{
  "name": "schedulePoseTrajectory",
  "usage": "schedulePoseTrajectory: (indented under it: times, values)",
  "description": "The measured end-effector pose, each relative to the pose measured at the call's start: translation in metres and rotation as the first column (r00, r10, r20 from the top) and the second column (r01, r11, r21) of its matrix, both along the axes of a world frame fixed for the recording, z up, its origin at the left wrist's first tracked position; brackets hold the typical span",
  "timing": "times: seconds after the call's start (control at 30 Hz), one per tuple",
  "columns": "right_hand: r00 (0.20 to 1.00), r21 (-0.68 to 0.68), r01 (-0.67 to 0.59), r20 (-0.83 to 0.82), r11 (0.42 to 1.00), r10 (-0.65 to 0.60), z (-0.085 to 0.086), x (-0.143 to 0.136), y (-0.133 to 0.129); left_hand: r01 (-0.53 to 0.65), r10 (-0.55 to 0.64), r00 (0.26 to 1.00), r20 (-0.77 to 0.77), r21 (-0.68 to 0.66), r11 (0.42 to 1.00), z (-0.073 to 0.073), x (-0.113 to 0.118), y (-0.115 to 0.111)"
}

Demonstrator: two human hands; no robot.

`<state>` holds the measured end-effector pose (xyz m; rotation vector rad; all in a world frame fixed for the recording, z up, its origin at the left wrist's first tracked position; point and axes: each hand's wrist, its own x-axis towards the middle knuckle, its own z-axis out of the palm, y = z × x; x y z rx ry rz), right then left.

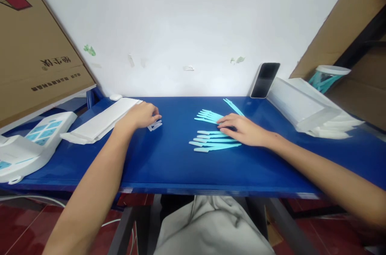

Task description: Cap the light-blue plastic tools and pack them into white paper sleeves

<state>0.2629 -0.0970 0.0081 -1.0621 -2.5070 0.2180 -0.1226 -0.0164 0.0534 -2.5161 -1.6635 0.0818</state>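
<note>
My left hand (144, 115) rests on the blue table with its fingers curled in and their tips close together. Small clear-white plastic pieces (155, 126) lie just beside and under those fingertips; whether any is pinched is hidden. On the right, my right hand (241, 128) lies palm down with its thumb apart from the other fingers, touching the handle ends of some thin turquoise eyebrow razors (208, 116). Several more turquoise razors (214, 144) with pale tips fan out below that hand. A couple of others (233, 107) lie slantwise behind it.
White paper bags (102, 120) lie left, near a white power strip (45, 138). A phone (265, 80) leans against the wall. Right of it are clear plastic packets (304, 106) and a tub (328, 78) of turquoise sticks. A cardboard box (39, 46) stands far left.
</note>
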Motion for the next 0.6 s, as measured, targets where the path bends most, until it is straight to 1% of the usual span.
schedulePoseTrajectory:
  times: [0.17,0.23,0.37,0.47,0.6]
  values:
    - [1.000,0.005,-0.005,0.014,1.000,0.005,0.005,-0.003,-0.002,0.083,-0.068,0.993,0.095,-0.158,0.984,0.000,-0.005,0.003]
    - [1.000,0.006,-0.006,0.016,1.000,0.006,0.007,-0.004,-0.003,0.106,-0.084,0.989,0.121,-0.188,0.976,-0.002,-0.004,0.004]
    - [1.000,0.004,0.008,0.010,1.000,-0.008,0.006,-0.003,-0.003,0.139,-0.126,0.987,0.104,-0.127,0.982,-0.007,0.003,0.004]
    - [1.000,-0.006,0.023,0.001,1.000,-0.023,0.004,-0.002,-0.003,0.169,-0.161,0.982,0.099,-0.086,0.982,-0.008,0.007,0.003]
    - [0.999,0.005,0.049,-0.012,0.999,-0.049,0.004,-0.003,-0.003,0.171,-0.151,0.975,0.160,-0.117,0.978,-0.003,0.007,-0.001]
